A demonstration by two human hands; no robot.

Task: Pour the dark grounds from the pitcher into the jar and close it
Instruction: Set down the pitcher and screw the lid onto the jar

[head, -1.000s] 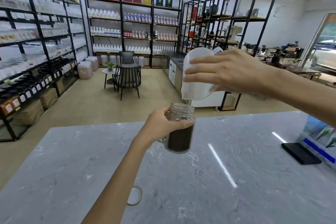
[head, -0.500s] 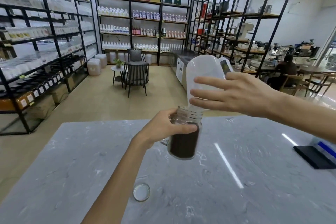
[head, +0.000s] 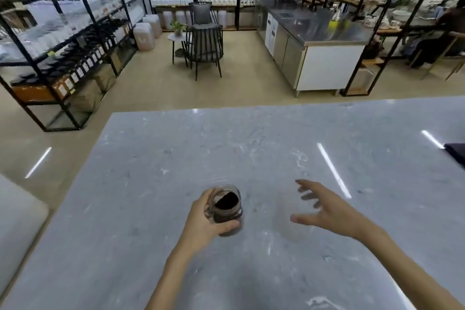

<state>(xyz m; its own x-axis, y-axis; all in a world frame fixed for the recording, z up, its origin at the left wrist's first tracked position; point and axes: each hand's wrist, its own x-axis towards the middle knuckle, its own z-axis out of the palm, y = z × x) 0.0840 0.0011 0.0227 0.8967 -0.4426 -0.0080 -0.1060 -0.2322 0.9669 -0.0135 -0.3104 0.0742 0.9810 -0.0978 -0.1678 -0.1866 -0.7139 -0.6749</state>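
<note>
A glass jar [head: 227,207] with a handle holds dark grounds and stands uncovered on the grey marble counter [head: 251,148]. My left hand [head: 205,223] is wrapped around the jar from its left side. To the right of the jar, my right hand [head: 324,210] hovers low over the counter with fingers spread and nothing in it. Neither the white pitcher nor the jar's lid is in view.
A dark flat object [head: 456,153] lies at the counter's right edge. Beyond the counter are a chair [head: 205,45], a steel cabinet [head: 312,55] and black shelving racks [head: 63,33]. A pale rounded surface [head: 17,211] sits at the far left.
The pitcher has left my right hand and the view; that hand is now spread and holding nothing. The jar has come down to the counter. The camera tilted down.
</note>
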